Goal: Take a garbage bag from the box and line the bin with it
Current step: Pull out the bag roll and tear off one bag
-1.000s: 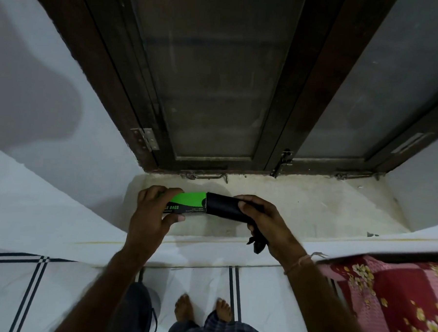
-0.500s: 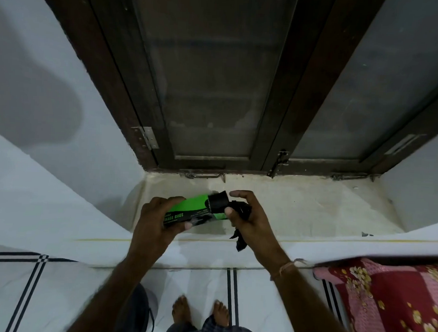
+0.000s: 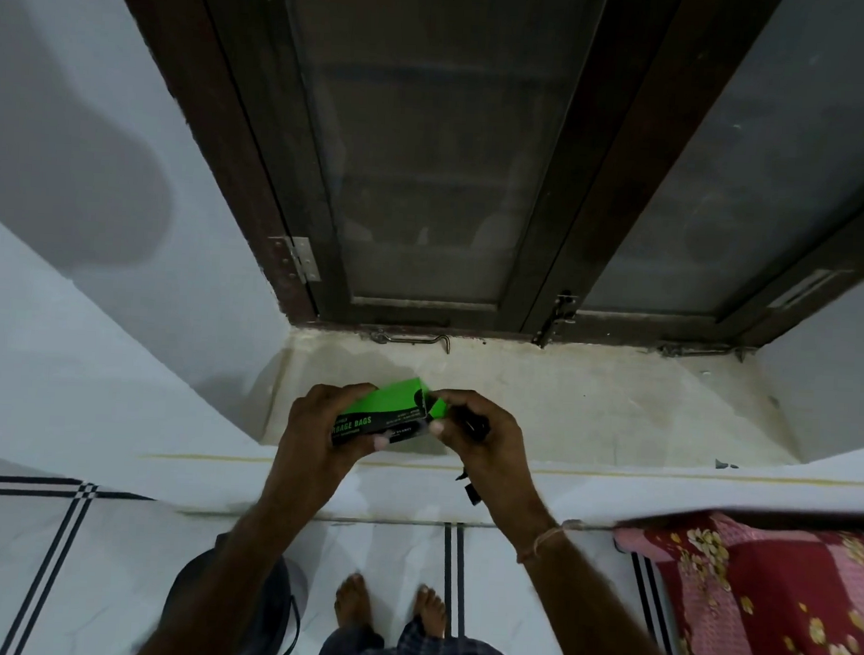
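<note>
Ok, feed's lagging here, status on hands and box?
Left hand gripping green box. Right hand at its open end, black bag in fingers. Nothing blocking.

box point(image 3: 384, 415): left end under left hand point(image 3: 324, 437) | bin point(image 3: 255, 613): mostly behind forearm

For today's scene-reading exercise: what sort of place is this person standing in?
Probably a room in a home, by a window: a dark wooden window frame above a stone sill, a tiled floor, and a floral bedspread alongside.
</note>
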